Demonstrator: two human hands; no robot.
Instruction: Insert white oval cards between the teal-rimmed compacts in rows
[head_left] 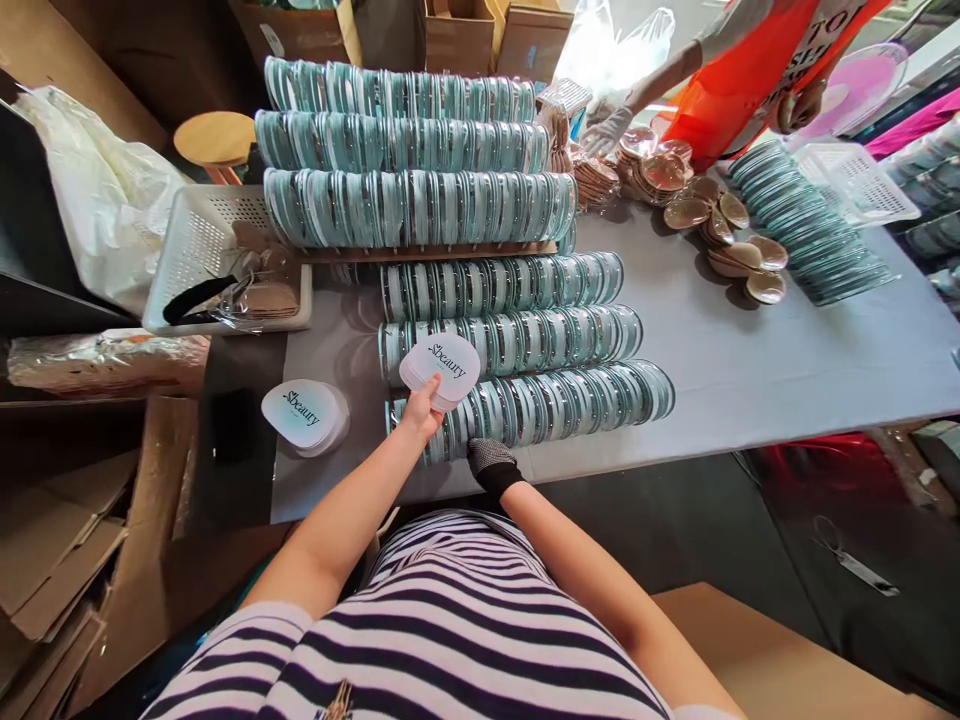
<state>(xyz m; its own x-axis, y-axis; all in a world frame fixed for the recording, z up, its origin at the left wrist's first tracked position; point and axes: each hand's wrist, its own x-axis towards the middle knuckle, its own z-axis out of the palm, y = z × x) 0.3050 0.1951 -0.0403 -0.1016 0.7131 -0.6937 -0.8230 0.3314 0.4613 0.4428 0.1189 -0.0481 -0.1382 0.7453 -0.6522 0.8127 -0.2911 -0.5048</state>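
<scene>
Table [780,375]: big one under a grey cover, running off to the right, pretty loaded.
Striped shirt [480,620]: the person working here, standing right up at the near edge.
Co-worker [720,110]: across the table in an orange vest, one gloved hand [609,132] down by some wrapped brown pieces [595,178].
Back rows [420,208]: three long lines of round discs stood on edge, glassy teal rims, the nearest along a brown board [442,251].
Near rows [517,335]: three more lines of the same sort lying closer in, the front row [577,405] being the one by the hands.
Basket [199,222]: white plastic with holes, left end, wrapped brown stuff and something black inside.
Brown ovals [742,258]: shiny heap, far right side of the table.
Card pile [300,418]: white rounded cards printed "beauty", sitting left of the near rows.
Right hand [492,460]: dotted grey glove, just at the front row's near side; fingers partly hidden, so can't tell if they're wide or narrow.
Left hand [424,410]: bare, thumb on top, gripping a card stack.
Card stack [459,355]: same "beauty" print, held above the left end of the near rows.
</scene>
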